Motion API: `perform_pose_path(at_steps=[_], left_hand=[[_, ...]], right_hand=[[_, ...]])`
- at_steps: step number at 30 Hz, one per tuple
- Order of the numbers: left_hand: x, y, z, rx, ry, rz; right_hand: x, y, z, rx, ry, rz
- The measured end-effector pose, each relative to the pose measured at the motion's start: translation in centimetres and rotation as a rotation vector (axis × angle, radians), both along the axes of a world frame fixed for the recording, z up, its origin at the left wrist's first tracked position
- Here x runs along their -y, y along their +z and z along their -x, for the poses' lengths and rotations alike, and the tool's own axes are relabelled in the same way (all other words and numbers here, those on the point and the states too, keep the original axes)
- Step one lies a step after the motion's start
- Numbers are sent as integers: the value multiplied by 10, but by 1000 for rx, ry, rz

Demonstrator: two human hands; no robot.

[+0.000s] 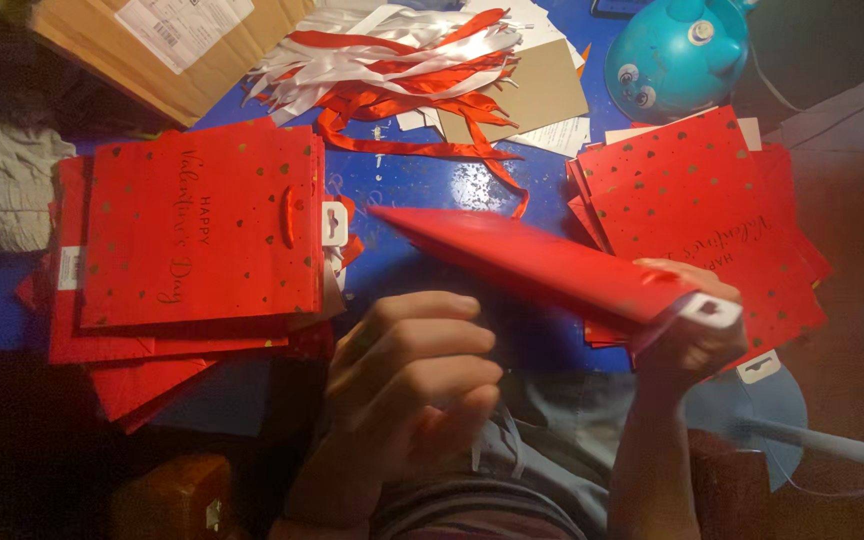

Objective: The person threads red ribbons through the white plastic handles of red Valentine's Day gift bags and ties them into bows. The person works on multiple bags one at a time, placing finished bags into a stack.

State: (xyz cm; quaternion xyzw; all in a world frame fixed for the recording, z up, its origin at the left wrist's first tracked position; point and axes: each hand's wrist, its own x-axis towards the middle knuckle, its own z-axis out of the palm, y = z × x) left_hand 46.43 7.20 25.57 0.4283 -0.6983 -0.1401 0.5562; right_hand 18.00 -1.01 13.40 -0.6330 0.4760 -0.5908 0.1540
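Nearest the body, left hand (407,385) loosely curled, holding nothing, just below the folded bag (542,265) | right hand (687,335) grips the bag's near-right end by the white tag; long axis runs up-left over the blue worktop (422,185) | bag stacks (197,235) left, (712,190) right of it | ribbons (392,60) beyond.

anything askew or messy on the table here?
Yes. The left stack of red gift bags is fanned out unevenly, lower bags poking past the top one. The red and white ribbons lie in a loose tangle, one strand trailing down over the blue table. The right hand holds a folded bag edge-on.
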Motion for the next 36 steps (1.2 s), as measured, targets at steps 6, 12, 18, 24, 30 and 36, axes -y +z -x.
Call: perform_pose_path(at_steps=[6, 12, 18, 24, 30, 36], left_hand=[[27, -37, 9, -82, 125, 66], [72, -98, 40, 79, 53, -272], [94, -142, 48, 342, -20, -437], [156, -161, 51, 508, 155, -627], [188, -182, 55, 559, 277, -404], [193, -182, 62, 508, 273, -326]], right_hand=[[-12, -25, -11, 641, 227, -432], [-24, -21, -29, 165, 276, -738], [-4, -4, -27, -263, 3, -701], [11, -11, -37, -432, 112, -220], [22, -24, -36, -455, 164, -202], [33, -28, -28, -313, 170, -287]])
